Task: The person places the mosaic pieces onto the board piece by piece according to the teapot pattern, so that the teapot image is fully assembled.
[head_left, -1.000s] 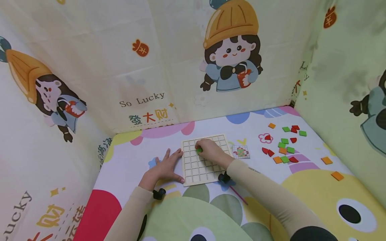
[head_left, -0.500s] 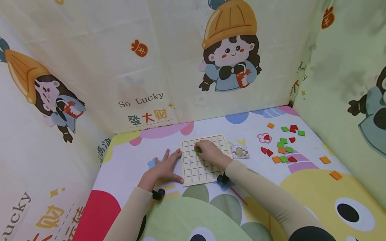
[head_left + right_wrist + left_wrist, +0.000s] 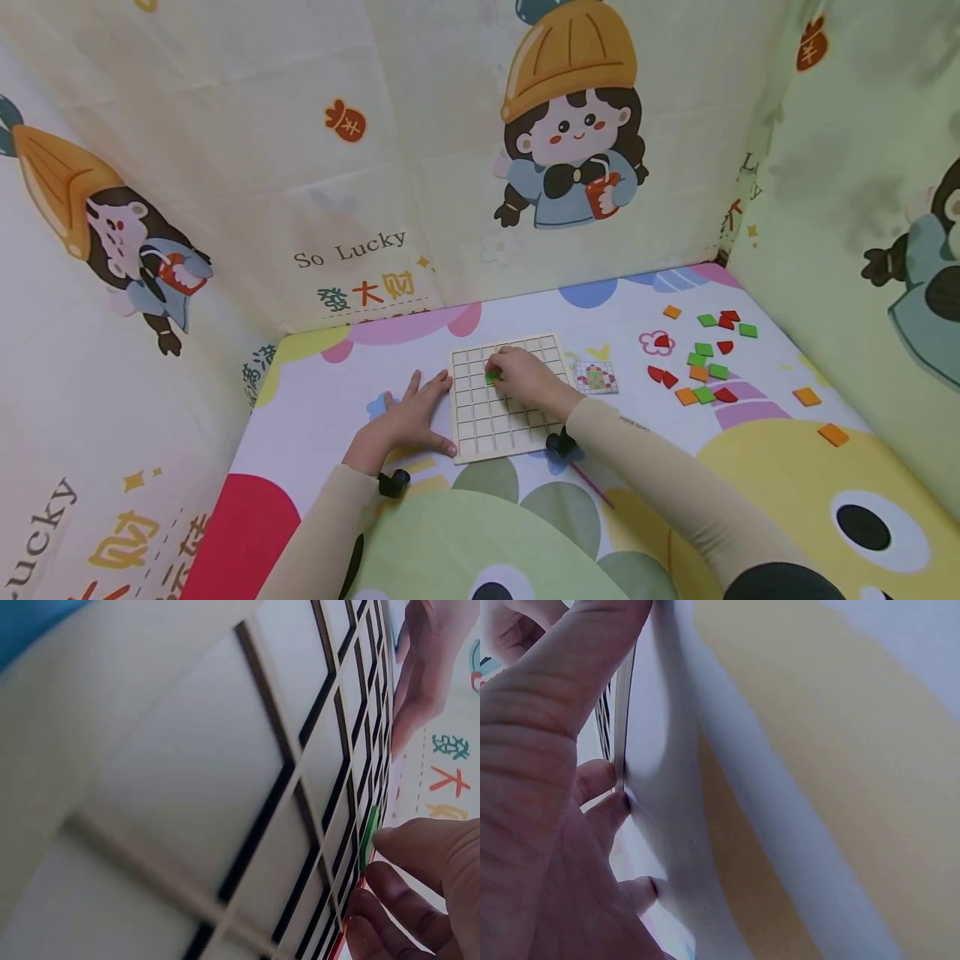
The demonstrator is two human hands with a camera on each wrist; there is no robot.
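Note:
A pale wooden grid board (image 3: 483, 433) lies flat on the patterned cloth. My left hand (image 3: 408, 421) spreads along its left side, with thumb and fingertips touching the edge; the left wrist view shows fingertips against the board's rim. Over the board's upper middle, my right hand (image 3: 528, 382) pinches a green square tile (image 3: 492, 378) at a grid cell. In the right wrist view, the thumb is on this green tile (image 3: 369, 836) and the other fingers curl beside it. Red (image 3: 339, 941) shows along the grid beneath those fingers; my right hand covers that part in the head view.
A small pattern card (image 3: 597, 377) lies right of the board. Farther right are scattered green tiles (image 3: 717, 372), orange tiles (image 3: 686, 397) and red curved pieces (image 3: 725, 396). Two orange tiles (image 3: 833, 435) lie nearer the right edge. Printed cloth walls (image 3: 435, 167) stand behind and at both sides.
The right hand stays at the same place on the board with the green tile, shifting only very slightly. The left hand keeps its place. The head view has drifted a little.

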